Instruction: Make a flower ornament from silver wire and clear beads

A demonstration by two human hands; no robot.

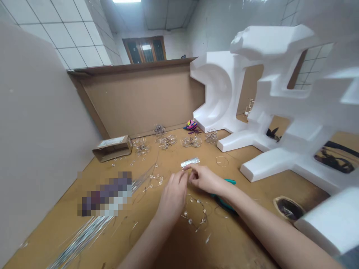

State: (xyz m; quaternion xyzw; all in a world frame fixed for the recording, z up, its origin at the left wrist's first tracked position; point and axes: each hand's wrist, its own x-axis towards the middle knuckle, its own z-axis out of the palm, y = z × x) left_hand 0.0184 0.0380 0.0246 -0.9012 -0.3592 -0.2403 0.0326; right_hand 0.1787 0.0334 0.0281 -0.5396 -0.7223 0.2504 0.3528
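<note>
My left hand point(174, 190) is over the middle of the table, its fingers bent and drawn together. What they hold, if anything, is hidden. Close beside it, my right hand point(206, 179) has its index finger stretched to a bundle of short silver wires point(190, 162); the other fingers are curled in, and their contents are not visible. Just below both hands lies a loop of thin wire with clear beads point(204, 211). Teal-handled pliers point(230, 182) rest partly under my right forearm. Left of my left hand is another beaded wire piece point(157, 180).
Long straight wires point(89, 231) lie at left beside a blurred-out patch. Several beaded wire shapes point(166, 141) stand at the back near an open cardboard box point(112, 148) and a colourful toy-like object point(192, 124). White foam packing point(252, 164) fills the right; a roll point(288, 207) sits there.
</note>
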